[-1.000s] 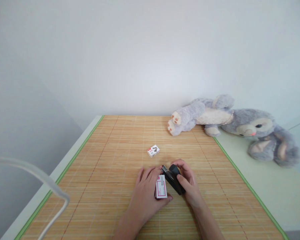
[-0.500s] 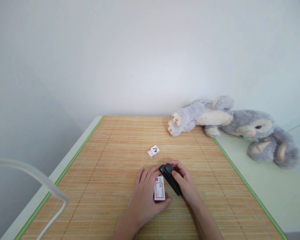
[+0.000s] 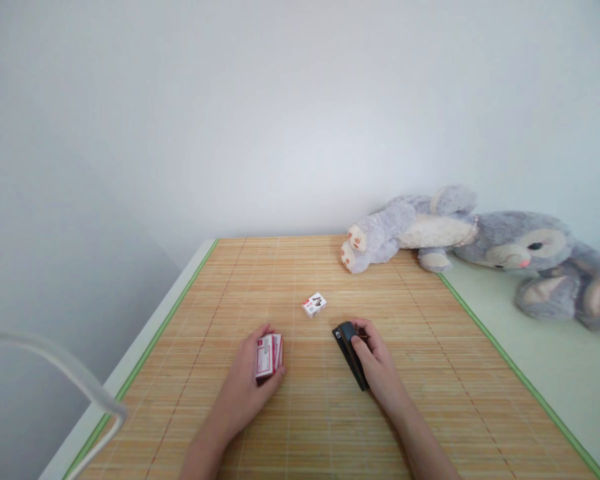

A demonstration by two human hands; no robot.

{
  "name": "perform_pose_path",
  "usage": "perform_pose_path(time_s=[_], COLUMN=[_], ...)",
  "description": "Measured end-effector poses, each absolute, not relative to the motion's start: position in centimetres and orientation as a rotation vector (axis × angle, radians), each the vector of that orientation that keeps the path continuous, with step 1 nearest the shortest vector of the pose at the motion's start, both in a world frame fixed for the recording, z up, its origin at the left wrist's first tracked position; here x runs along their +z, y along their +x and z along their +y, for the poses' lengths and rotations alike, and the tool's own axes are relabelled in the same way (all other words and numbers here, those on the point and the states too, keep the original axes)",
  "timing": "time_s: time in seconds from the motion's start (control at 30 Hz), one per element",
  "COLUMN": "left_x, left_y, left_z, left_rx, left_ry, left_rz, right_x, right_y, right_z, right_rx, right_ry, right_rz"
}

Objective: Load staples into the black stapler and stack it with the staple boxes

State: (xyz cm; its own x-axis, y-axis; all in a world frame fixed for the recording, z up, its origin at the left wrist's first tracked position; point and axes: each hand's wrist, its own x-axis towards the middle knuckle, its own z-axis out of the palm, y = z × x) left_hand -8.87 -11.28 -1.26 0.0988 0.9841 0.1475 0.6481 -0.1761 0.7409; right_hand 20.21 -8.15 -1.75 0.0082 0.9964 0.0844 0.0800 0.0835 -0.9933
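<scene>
Near the middle front of the bamboo mat, my left hand (image 3: 245, 377) is closed around white boxes with red edging (image 3: 265, 357), overlapping one another at a slight angle. Its thumb lies along their near side. To the right, my right hand (image 3: 377, 357) grips a black stapler (image 3: 350, 353), thumb on top and fingers round the far side. The stapler slants from upper left to lower right. Beyond and between the hands, a small white and red box (image 3: 315, 304) with a stapler picture rests on the mat, untouched.
A bamboo mat (image 3: 260, 280) with green edges covers the table. A grey plush rabbit (image 3: 435, 230) lies along the back right, against the wall. At the lower left, a white curved cable or tube (image 3: 80, 373) crosses the view. A pale table surface (image 3: 555, 367) shows at the right.
My left hand has moved left with the boxes, away from the stapler, and a second box now shows beside the first. My right hand still holds the stapler. The view has shifted slightly.
</scene>
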Motion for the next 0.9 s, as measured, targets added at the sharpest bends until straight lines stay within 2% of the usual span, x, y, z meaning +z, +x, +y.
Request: perform_pose_path(time_s=[0.4, 0.9], left_x=[-2.2, -3.4], left_y=[-17.4, -18.0], left_z=[-9.2, -12.1], left_rx=[1.022, 1.101], left_ry=[1.950, 1.841], left_rz=[1.992, 2.285], right_x=[-2.4, -2.3], right_y=[20.4, 20.3], right_z=[-7.9, -7.8], right_rx=[1.000, 0.984], right_ry=[-1.282, -1.302], right_rz=[-1.341, -1.359])
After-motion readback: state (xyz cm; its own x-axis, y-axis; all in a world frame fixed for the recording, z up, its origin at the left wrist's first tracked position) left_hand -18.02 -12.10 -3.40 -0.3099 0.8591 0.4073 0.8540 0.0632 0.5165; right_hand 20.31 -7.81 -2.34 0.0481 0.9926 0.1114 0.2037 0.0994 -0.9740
